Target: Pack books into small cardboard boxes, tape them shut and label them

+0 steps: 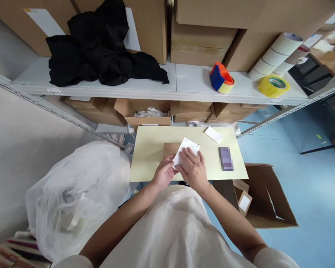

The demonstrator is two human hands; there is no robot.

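Observation:
A flat white rectangular piece, like a card or label (186, 144), with small dark marks at its far corners, is tilted between my hands above the table (147, 141). My left hand (164, 172) pinches its near left edge. Spread across its upper face are the fingers of my right hand (194, 167), which curls around the right side with the thumb at the near edge. Partly hidden behind the card, a small brown cardboard box (169, 149) lies on the table. I cannot tell whether the card touches that box.
A white block or stack (213, 134) and a pixelated purple item (226, 158) lie on the table. Beyond stands a shelf (190, 80) with black cloth (97, 48), a tape dispenser (221, 78) and yellow tape (273, 86). A plastic bag (78, 197) and open carton (270, 197) flank me.

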